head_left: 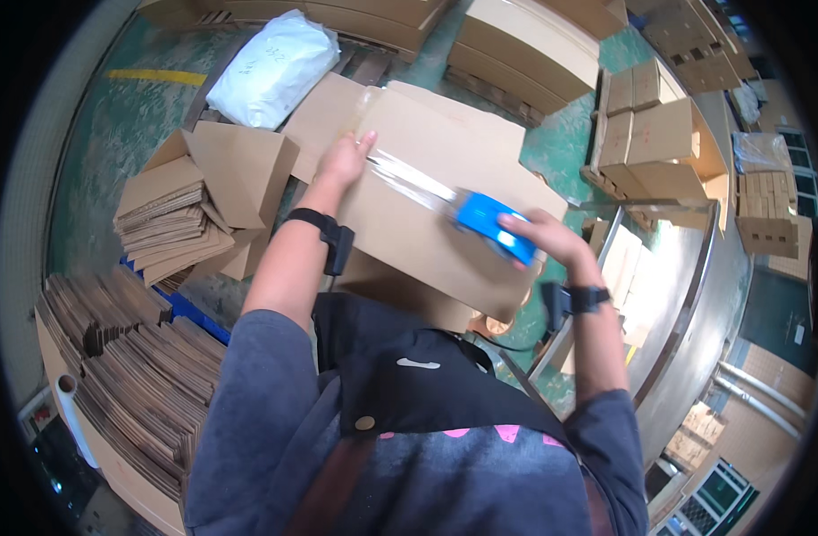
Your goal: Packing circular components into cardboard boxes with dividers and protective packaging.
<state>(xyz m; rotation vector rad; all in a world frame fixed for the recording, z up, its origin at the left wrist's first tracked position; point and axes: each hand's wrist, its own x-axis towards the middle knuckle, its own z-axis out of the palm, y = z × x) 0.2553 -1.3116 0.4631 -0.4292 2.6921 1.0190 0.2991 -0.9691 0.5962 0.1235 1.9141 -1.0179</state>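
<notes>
From where I stand, flattened cardboard (150, 375) is packed in rows at the far left, then comes an open carton (235, 165) with folded pieces. The left hand (339, 161) touches the large box (449, 134) before the person (gripping or only pressing, I cannot tell). Apart from it, beyond the clear tape (413, 180), the right hand (552, 238) is closed around a blue dispenser (488, 221). Rightmost is a shiny table (677, 255).

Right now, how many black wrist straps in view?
2: one black strap around the left wrist, another black strap around the right wrist.
</notes>
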